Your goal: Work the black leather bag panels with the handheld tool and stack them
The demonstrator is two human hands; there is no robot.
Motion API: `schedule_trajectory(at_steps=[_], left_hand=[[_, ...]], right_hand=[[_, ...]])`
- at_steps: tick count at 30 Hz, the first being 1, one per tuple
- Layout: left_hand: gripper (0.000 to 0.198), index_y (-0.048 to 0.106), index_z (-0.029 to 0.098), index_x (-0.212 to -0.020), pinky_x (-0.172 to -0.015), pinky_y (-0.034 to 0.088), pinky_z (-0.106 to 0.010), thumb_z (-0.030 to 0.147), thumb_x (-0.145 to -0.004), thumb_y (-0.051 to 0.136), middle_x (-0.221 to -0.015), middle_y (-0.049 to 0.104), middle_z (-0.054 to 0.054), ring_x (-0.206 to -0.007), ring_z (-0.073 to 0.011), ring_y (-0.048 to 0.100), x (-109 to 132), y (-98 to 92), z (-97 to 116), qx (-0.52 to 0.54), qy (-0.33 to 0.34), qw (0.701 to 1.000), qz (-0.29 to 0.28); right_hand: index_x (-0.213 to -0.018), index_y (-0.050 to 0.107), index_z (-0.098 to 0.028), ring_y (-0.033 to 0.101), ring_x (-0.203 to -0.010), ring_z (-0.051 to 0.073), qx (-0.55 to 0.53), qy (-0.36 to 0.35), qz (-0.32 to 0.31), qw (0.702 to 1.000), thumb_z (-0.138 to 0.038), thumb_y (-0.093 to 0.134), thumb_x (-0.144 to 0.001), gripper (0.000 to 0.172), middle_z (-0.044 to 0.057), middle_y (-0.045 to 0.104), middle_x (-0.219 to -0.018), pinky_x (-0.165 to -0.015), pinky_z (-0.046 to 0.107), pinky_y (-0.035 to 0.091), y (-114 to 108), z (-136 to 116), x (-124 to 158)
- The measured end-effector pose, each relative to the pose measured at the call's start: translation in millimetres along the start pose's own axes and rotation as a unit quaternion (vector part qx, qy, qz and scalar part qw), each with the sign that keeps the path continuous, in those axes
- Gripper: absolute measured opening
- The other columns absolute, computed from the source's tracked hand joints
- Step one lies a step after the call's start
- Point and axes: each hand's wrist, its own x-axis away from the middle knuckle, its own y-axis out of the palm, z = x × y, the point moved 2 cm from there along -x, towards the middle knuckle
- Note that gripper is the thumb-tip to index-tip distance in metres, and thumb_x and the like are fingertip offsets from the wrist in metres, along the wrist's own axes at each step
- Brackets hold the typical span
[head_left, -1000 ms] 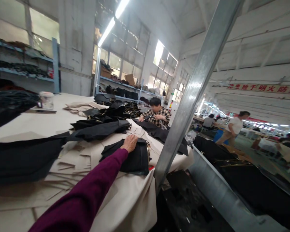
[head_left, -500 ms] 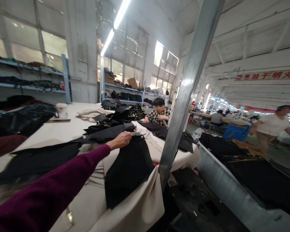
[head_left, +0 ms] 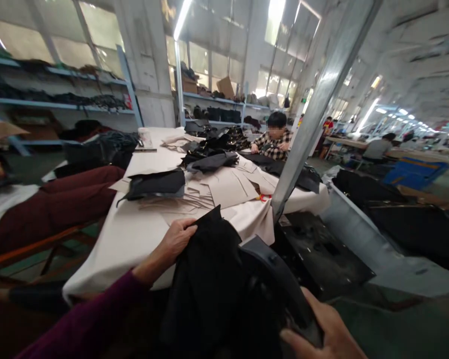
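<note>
1. Your left hand (head_left: pixel 176 240) pinches the upper edge of a black fabric piece (head_left: pixel 209 269) between thumb and fingers.
2. Your right hand (head_left: pixel 327 324) is closed on a curved black band (head_left: pixel 280 264) beside that fabric; you cannot tell here whether the two are joined.
3. Your hands are well apart, with the black fabric hanging between them, in front of the near edge of the table (head_left: pixel 142 234).
4. On the table ahead of you lie pale flat sheets (head_left: pixel 230 187), with a stack of black panels (head_left: pixel 159 183) to their left.
5. A metal post (head_left: pixel 312 107) slants up on your right, near a small red item (head_left: pixel 262 197).
6. Across the table sits a co-worker in a checked shirt (head_left: pixel 279 145).
</note>
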Motion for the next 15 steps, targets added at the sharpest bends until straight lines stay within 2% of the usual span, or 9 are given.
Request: schedule_trajectory(at_steps=[3, 6, 9, 11, 15], left_hand=[[0.030, 0.063, 0.012, -0.093, -0.051, 0.043, -0.023, 0.028, -0.069, 0.057, -0.067, 0.065, -0.003, -0.057, -0.0161, 0.059, 43.0, 16.9, -24.0, 0.104, -0.070, 0.992, -0.028], [0.033, 0.063, 0.012, -0.098, -0.054, 0.045, -0.024, 0.026, -0.068, 0.060, -0.070, 0.067, -0.003, -0.059, -0.0164, 0.060, 69.8, 33.1, -36.2, 0.170, -0.103, 0.979, -0.042], [0.035, 0.063, 0.012, -0.100, -0.057, 0.047, -0.025, 0.023, -0.066, 0.062, -0.071, 0.068, -0.004, -0.058, -0.0164, 0.061, 85.9, 49.7, -40.7, 0.208, -0.120, 0.969, -0.056], [0.034, 0.064, 0.012, -0.100, -0.058, 0.047, -0.025, 0.021, -0.067, 0.061, -0.072, 0.068, -0.005, -0.057, -0.0154, 0.061, 93.1, 61.5, -42.8, 0.233, -0.126, 0.960, -0.085], [0.031, 0.065, 0.012, -0.096, -0.051, 0.044, -0.020, 0.017, -0.067, 0.058, -0.068, 0.068, -0.004, -0.052, -0.0122, 0.058, 97.3, 75.2, -48.1, 0.273, -0.146, 0.944, -0.111]], right_hand=[[-0.091, 0.054, -0.022, 0.055, -0.070, 0.015, 0.008, 0.002, -0.028, 1.000, -0.022, 0.060, -0.072, 0.021, -0.003, 0.059, -0.076, -0.065, 0.022, 0.042, 19.1, -17.7, 11.3], [-0.086, 0.052, -0.021, 0.051, -0.065, 0.012, -0.002, 0.015, -0.048, 0.999, -0.020, 0.061, -0.072, 0.017, -0.005, 0.055, -0.072, -0.060, 0.020, 0.039, 32.9, -28.4, 22.1], [-0.082, 0.051, -0.019, 0.050, -0.063, 0.012, -0.006, 0.026, -0.056, 0.998, -0.020, 0.063, -0.070, 0.017, -0.005, 0.054, -0.070, -0.057, 0.021, 0.037, 42.9, -29.0, 28.0], [-0.083, 0.050, -0.019, 0.050, -0.063, 0.012, -0.009, 0.026, -0.045, 0.999, -0.021, 0.062, -0.071, 0.017, -0.005, 0.054, -0.070, -0.057, 0.021, 0.037, 46.8, -26.1, 26.7], [-0.086, 0.049, -0.020, 0.048, -0.055, 0.011, -0.022, 0.034, -0.015, 0.999, -0.025, 0.058, -0.076, 0.016, -0.006, 0.051, -0.064, -0.051, 0.021, 0.036, 44.3, -19.1, 15.9]])
